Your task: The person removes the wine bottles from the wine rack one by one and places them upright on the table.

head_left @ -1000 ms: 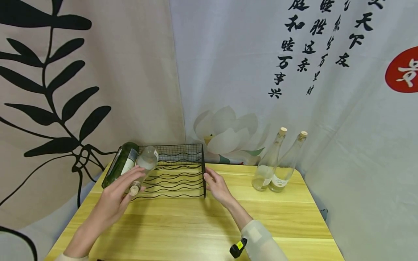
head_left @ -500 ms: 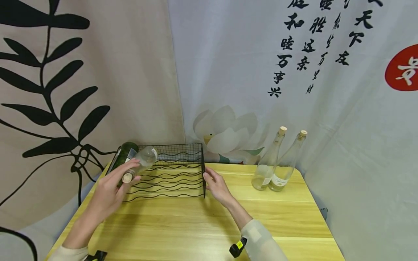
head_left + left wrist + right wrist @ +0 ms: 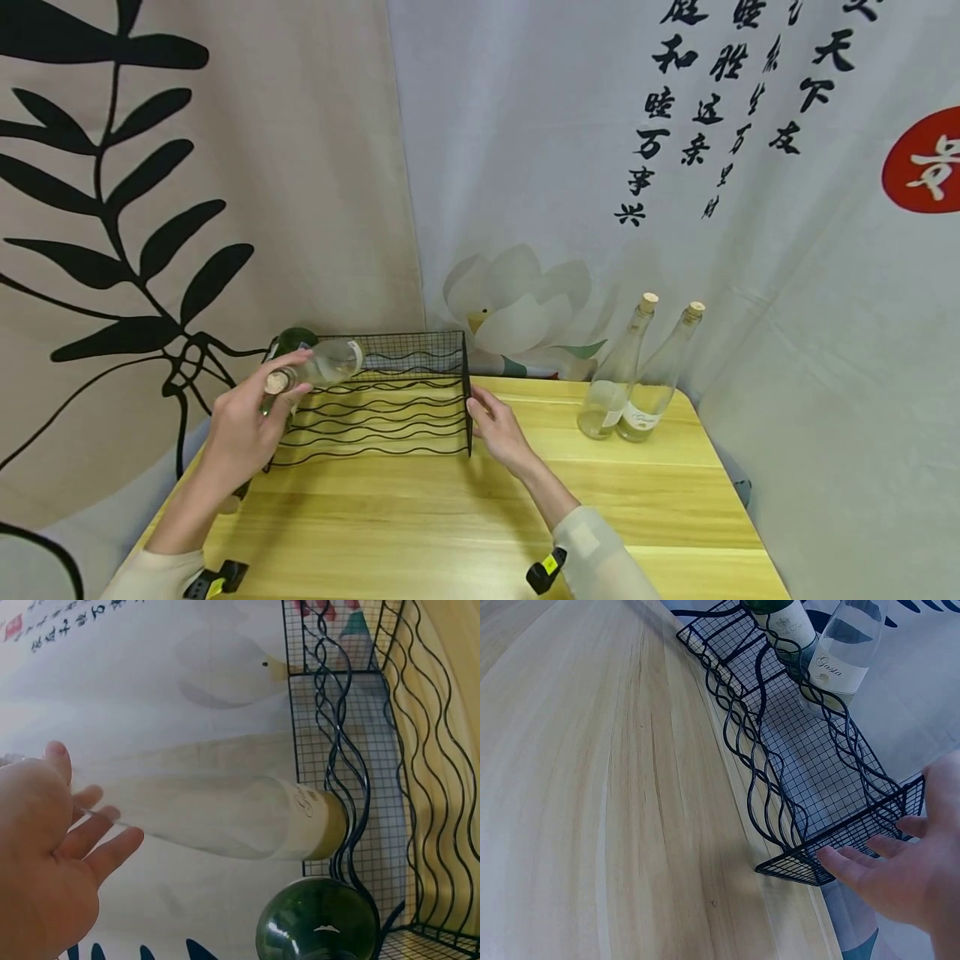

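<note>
A clear glass bottle (image 3: 332,363) with a cork and a pale label tilts across the left part of a black wire rack (image 3: 405,421). My left hand (image 3: 251,421) holds it around the neck, just below the cork (image 3: 277,382). In the left wrist view the bottle's base overlaps the rack's wavy wires. Beside it, a green bottle (image 3: 319,922) lies in the rack's left end, largely hidden behind my left hand in the head view. My right hand (image 3: 501,429) touches the rack's right mesh end (image 3: 847,836) with extended fingers.
Two clear corked bottles (image 3: 611,379) stand upright at the back right of the wooden table (image 3: 420,533). A printed cloth (image 3: 525,167) hangs right behind the rack. A black curved line (image 3: 45,542) shows at the lower left.
My left hand has moved left and slightly up with the clear bottle, swinging its corked neck leftward so the bottle lies more sideways. My right hand stays at the rack's end.
</note>
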### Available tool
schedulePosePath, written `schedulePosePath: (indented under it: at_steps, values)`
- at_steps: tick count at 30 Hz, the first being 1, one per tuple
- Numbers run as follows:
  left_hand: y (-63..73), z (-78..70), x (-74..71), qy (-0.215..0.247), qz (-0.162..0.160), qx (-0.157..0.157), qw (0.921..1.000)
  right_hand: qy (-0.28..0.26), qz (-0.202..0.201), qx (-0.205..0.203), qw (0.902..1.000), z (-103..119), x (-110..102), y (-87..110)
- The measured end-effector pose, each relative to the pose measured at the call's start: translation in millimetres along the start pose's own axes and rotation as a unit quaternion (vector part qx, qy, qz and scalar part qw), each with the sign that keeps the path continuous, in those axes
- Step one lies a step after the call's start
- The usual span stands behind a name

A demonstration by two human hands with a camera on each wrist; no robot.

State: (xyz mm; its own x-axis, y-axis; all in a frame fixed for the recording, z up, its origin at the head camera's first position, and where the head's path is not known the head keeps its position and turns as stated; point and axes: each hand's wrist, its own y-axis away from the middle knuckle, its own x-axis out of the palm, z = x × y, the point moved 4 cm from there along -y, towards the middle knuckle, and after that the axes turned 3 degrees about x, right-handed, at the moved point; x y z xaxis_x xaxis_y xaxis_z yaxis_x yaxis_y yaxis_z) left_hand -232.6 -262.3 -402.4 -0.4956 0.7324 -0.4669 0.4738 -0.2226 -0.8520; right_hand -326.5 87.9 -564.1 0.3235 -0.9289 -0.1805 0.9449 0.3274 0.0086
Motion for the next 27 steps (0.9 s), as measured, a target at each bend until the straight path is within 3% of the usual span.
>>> schedulePosePath:
  at_steps: [11, 17, 27]
  values:
    - [-8.4, 0.9, 2.5, 0.001, -0.040, -0.017, 0.9990, 0.001, -0.001, -0.003, 1.0000, 1, 0, 0.6]
    - [-11.9, -4.5, 2.6, -0.011, -0.072, 0.000, 0.9973, -0.002, 0.001, -0.001, 1.0000, 1, 1, 1.0]
    - [-25.7, -29.0, -11.6, -0.030, -0.103, 0.036, 0.9936, -0.003, 0.001, -0.002, 1.0000, 0, -1, -0.7]
